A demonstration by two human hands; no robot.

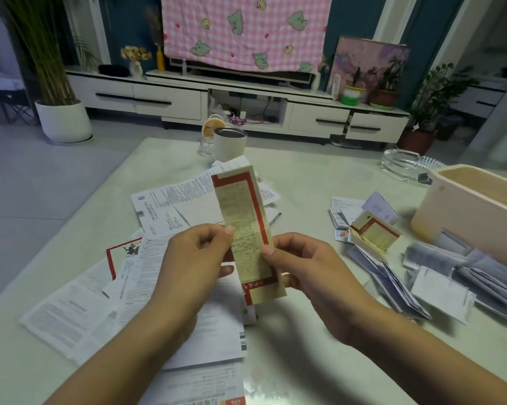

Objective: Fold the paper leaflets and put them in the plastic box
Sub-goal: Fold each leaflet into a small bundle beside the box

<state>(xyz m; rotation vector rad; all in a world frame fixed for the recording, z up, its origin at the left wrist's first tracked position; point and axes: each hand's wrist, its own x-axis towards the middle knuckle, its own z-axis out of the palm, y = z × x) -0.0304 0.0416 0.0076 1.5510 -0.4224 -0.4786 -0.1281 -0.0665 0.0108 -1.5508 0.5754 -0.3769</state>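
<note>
I hold a long, narrow yellow leaflet with a red border upright above the table, folded lengthwise. My left hand pinches its left edge, and my right hand pinches its right edge with the thumb on the front. A spread of unfolded white leaflets lies under and left of my hands. Several folded leaflets lie in a loose pile to the right. The pale plastic box stands open at the right edge of the table.
A white mug stands at the table's far side, with a small glass dish beside it. A glass ashtray sits behind the box. The TV cabinet and potted plants lie beyond the table.
</note>
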